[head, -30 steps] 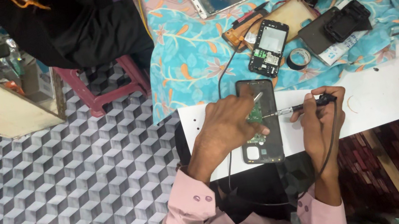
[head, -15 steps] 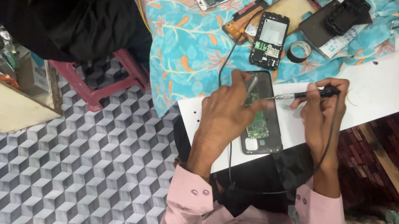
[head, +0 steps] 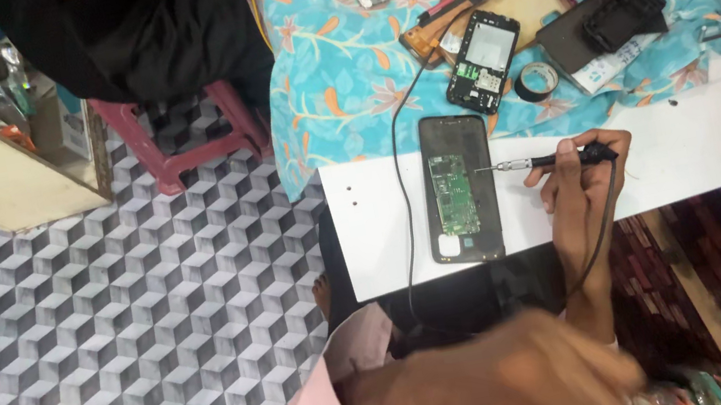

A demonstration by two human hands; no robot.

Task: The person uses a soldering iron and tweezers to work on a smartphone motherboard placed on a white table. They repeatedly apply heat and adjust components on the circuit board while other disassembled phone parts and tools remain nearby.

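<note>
Grey cube-patterned floor (head: 106, 326) fills the left of the frame, and a white tabletop (head: 667, 148) runs across the centre right. On it lies an opened phone (head: 460, 187), its green circuit board showing. The right hand (head: 579, 179), fingers closed around a black corded tool (head: 551, 161), points the metal tip at the phone's right edge. The left hand (head: 511, 383) is a blur at the bottom centre; I cannot tell whether its fingers grip anything. Above, a blue floral cloth (head: 335, 59) carries another opened phone (head: 482, 60) and a tape roll (head: 538, 81).
</note>
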